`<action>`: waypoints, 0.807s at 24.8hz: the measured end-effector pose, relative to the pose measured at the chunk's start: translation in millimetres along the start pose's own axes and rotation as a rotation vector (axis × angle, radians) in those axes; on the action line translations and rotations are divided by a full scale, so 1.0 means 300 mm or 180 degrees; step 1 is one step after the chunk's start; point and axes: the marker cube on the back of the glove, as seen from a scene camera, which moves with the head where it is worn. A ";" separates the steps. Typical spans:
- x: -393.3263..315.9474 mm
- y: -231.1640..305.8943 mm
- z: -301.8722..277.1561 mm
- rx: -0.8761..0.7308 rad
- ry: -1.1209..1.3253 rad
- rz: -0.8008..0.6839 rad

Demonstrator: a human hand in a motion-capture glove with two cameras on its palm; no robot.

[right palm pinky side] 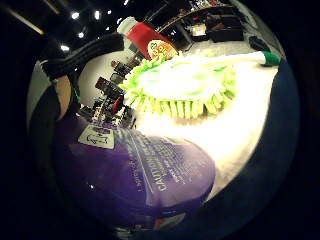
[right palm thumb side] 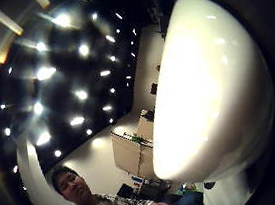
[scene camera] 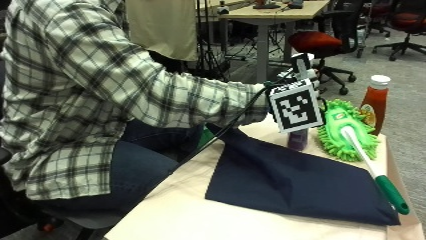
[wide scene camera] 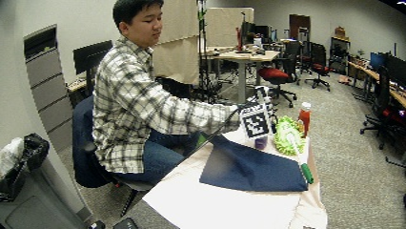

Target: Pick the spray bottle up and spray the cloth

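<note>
A purple spray bottle [scene camera: 297, 139] stands on the table at the far edge of the navy cloth [scene camera: 293, 182], which lies flat. My gloved right hand [scene camera: 271, 91] is at the bottle's upper part, mostly hidden behind the marker in the outside view. The purple labelled body [right palm pinky side: 140, 175] fills the little finger side palm view, and the white spray head [right palm thumb side: 206, 84] fills the thumb side view. A finger [right palm pinky side: 62, 95] curls beside the bottle, so the hand grips it. The cloth's edge [right palm pinky side: 282, 150] shows beside the bottle.
A lime-green fluffy duster [scene camera: 343, 131] with a white and green handle [scene camera: 376, 175] lies just right of the bottle, its handle over the cloth's right edge. A ketchup bottle [scene camera: 375, 102] stands behind the duster. The beige table [scene camera: 180, 210] runs toward the camera.
</note>
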 end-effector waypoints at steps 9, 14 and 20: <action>0.028 -0.010 -0.027 0.0025 -0.0151 0.0094; 0.024 -0.001 -0.046 -0.0178 -0.0162 0.0172; -0.014 0.045 -0.088 -0.0324 -0.0083 0.0229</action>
